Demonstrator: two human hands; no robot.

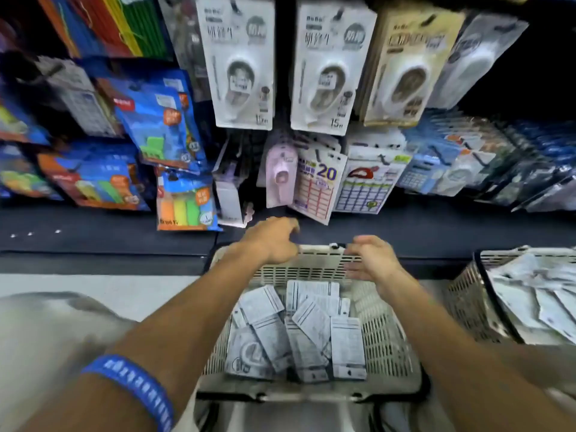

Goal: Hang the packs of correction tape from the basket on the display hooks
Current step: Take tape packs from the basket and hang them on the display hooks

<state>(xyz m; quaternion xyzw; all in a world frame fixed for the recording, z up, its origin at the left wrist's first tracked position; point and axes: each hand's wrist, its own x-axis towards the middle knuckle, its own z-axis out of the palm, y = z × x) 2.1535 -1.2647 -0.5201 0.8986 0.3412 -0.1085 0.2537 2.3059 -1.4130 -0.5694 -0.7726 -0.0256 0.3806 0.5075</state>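
Stationery display hooks [324, 14] already carry correction tape; many packs [296, 332] still fill the basket [386, 338], both grips empty and spread, left hand [274, 238], right hand [371, 257], above its far rim.

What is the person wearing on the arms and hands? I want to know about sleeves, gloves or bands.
Both forearms are bare, with no sleeves in view, and neither the left hand nor the right hand has a glove. The left arm carries a blue wristband with pale, blurred markings.
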